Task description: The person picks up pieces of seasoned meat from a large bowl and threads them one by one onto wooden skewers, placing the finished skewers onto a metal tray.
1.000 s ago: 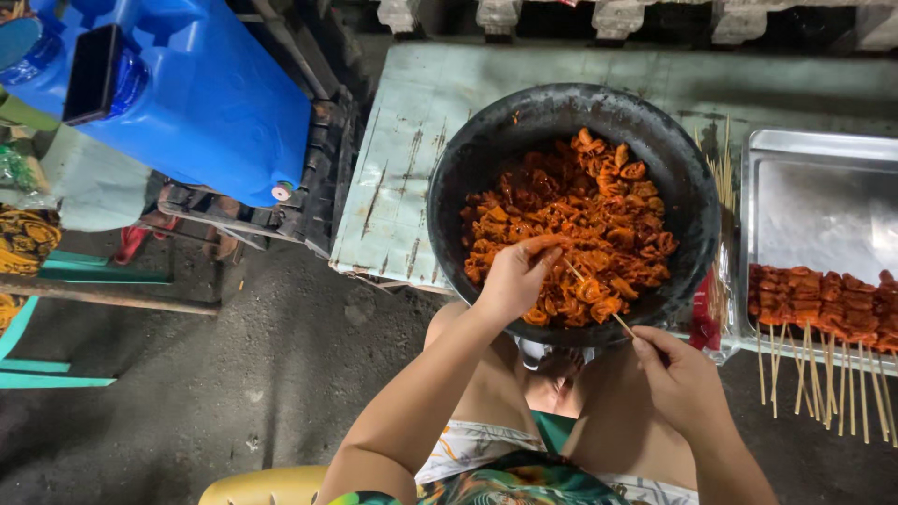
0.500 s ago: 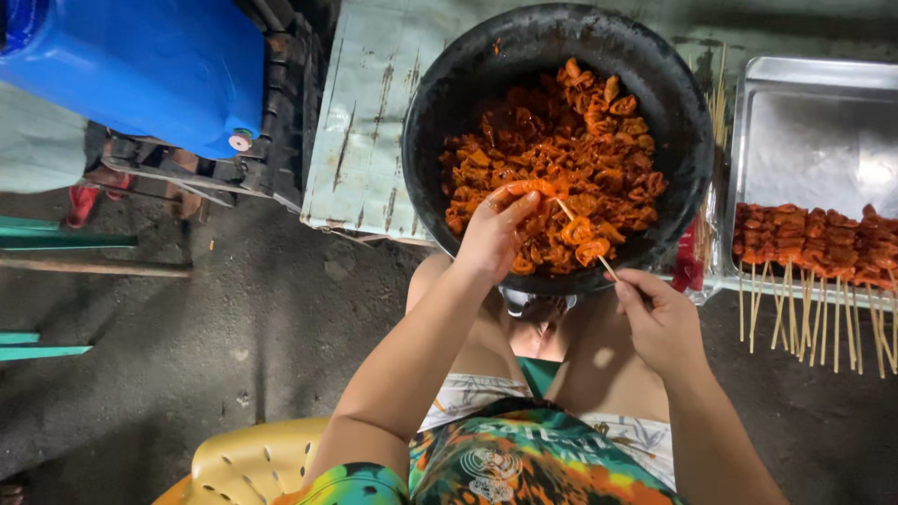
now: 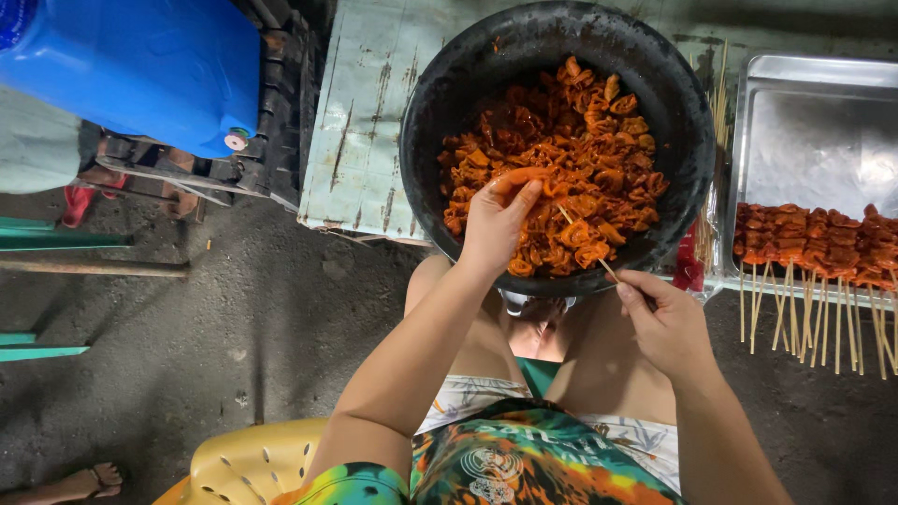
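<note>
Head view, looking down: left hand (image 3: 496,220) is reaching into the black basin (image 3: 440,103), fingers curled & pinching at an orange meat piece (image 3: 524,176) on top of the pile, so it's closed on that piece w/ thumb & forefinger. Right hand (image 3: 664,323) is sitting just below the basin's near rim, fist mostly closed, gripping the lower end of a thin bamboo skewer (image 3: 585,245).

Key relation: skewer's long axis is running diagonally, from the right hand up & left toward the left hand's fingertips; its tip is pointing into the meat right beside the left hand. A few pieces seem to be sitting on it already near the middle, can't tell how many. Left hand is the nearer one to the meat pile; right hand is staying outside the basin, close to the person's lap.

Outward: basin is resting on a worn pale-green table (image 3: 355,140). To the right, a metal tray (image 3: 804,103) is holding a row of finished skewers (image 3: 814,248), sticks hanging over its near edge. Loose sticks (image 3: 716,103) are lying between basin & tray. Far left, a blue container (image 3: 131,65); yellow plastic chair (image 3: 253,463) under the person.
</note>
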